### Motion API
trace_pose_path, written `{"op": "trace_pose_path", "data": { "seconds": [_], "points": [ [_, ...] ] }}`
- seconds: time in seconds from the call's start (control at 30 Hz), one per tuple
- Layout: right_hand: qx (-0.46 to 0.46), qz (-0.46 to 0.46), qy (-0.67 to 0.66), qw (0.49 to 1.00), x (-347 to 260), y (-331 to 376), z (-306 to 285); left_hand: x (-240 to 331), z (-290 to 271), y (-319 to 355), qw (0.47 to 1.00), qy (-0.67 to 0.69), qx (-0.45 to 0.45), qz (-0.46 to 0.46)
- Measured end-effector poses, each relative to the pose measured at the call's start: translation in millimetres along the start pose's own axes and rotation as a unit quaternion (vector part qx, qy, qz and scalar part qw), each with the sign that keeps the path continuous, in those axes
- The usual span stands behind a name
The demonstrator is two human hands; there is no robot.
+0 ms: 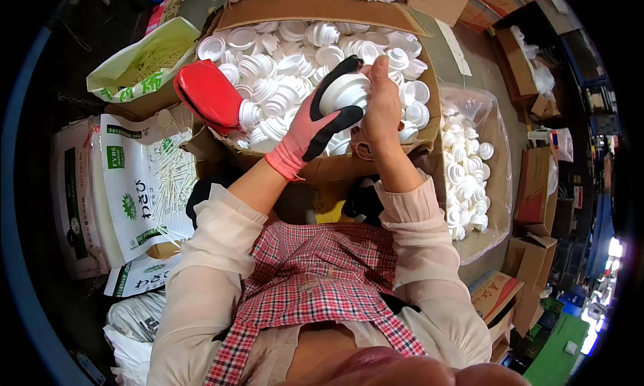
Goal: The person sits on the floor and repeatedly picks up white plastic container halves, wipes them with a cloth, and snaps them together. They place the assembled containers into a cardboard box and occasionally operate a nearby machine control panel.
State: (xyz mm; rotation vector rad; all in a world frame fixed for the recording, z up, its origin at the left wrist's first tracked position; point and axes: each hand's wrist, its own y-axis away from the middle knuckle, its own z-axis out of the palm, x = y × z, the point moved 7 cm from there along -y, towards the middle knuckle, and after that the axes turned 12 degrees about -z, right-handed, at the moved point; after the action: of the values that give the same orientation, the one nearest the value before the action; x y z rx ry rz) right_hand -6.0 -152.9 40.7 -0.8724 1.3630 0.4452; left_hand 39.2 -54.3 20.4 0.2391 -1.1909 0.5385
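My left hand [310,132], in a pink glove with black-coated fingers, is wrapped round a white round ribbed plastic piece [345,95]. My bare right hand [382,111] is closed against the piece's right side, thumb up; its other fingers are partly hidden. Both hands are above the near part of a large cardboard box [329,10] heaped with white round plastic caps [285,94]. On the heap's left edge, beside my left hand, lies a red pouch-like object [211,97].
To the right stands a plastic-lined box [493,218] of smaller white plastic parts [466,171]. At the left, thin white sticks [176,178] lie on a printed plastic bag [127,198]; a white-green bag [100,74] holds more thin pieces. Cardboard boxes [537,185] stand far right.
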Motion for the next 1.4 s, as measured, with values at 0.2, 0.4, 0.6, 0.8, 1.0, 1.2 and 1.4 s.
{"op": "trace_pose_path", "data": {
  "seconds": [0.2,0.4,0.6,0.8,1.0,1.2,1.4],
  "points": [
    [0.0,0.031,0.041,0.999,18.0,-2.4,-2.7,-21.7,-4.7,-5.0,0.992,0.119,0.027,-0.019],
    [-0.139,0.059,-0.202,0.968,5.9,4.4,0.9,-41.1,-26.2,-15.9,0.896,0.431,-0.036,-0.095],
    [-0.131,-0.187,0.125,0.966,-3.1,-13.9,-42.9,-30.6,-15.7,-18.4,0.891,0.43,-0.063,-0.133],
    [-0.195,-0.09,0.468,0.857,92.4,-19.9,-95.8,-67.3,-61.8,-27.9,0.933,0.341,0.022,-0.112],
    [-0.182,-0.105,0.367,0.906,104.1,-11.3,-94.8,-62.5,-31.6,-24.7,0.892,0.408,-0.008,-0.193],
    [-0.161,-0.181,0.076,0.967,28.7,-7.0,-71.8,-53.5,-18.8,-21.2,0.967,0.19,0.001,-0.168],
    [-0.121,-0.028,-0.085,0.989,37.7,-5.9,-63.2,-41.5,-9.5,-14.8,0.981,0.023,0.0,-0.193]
  ]
}}
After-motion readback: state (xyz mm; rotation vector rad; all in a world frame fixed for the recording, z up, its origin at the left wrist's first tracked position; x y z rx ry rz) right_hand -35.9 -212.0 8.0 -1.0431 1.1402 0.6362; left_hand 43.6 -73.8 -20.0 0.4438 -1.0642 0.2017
